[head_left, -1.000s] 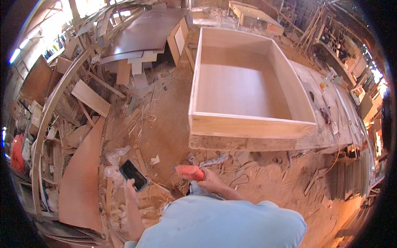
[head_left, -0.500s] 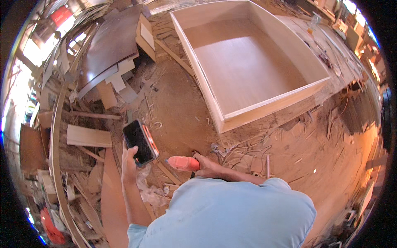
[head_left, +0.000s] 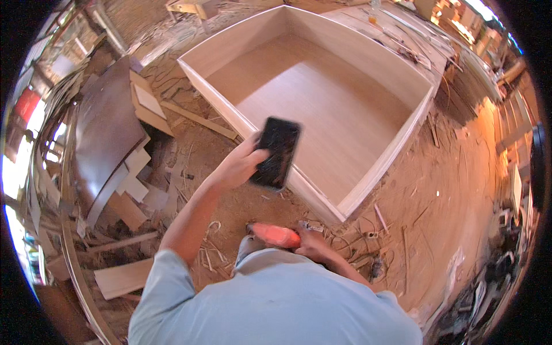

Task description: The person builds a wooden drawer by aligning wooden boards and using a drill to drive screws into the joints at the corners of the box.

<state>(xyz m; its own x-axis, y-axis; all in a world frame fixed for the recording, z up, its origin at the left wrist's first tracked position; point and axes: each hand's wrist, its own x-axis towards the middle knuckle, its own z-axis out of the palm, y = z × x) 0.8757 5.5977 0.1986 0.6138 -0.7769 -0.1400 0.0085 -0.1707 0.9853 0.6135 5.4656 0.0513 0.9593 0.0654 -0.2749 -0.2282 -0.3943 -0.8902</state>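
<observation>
My left hand (head_left: 244,164) grips a dark smartphone (head_left: 277,152), thumb across its screen, held above the left edge of a large open-topped box of pale wood (head_left: 377,172). My right hand (head_left: 310,244) holds a red tool (head_left: 273,233), which looks like a power tool, low in front of my body beside the box's near corner. Much of that tool's lower part is hidden by my shirt and hand.
A worktable (head_left: 391,31) behind the box carries tools and boards. A dark glossy sheet (head_left: 106,144) with board offcuts lies at left. A long plank (head_left: 198,118) lies beside the box. Wood scraps and cords (head_left: 362,256) litter the dusty floor. Another table (head_left: 187,8) stands farther back.
My left hand has raised the phone up and rightward, over the box's edge. My view has turned, so the box sits nearer and more angled. The red tool stays low in my right hand.
</observation>
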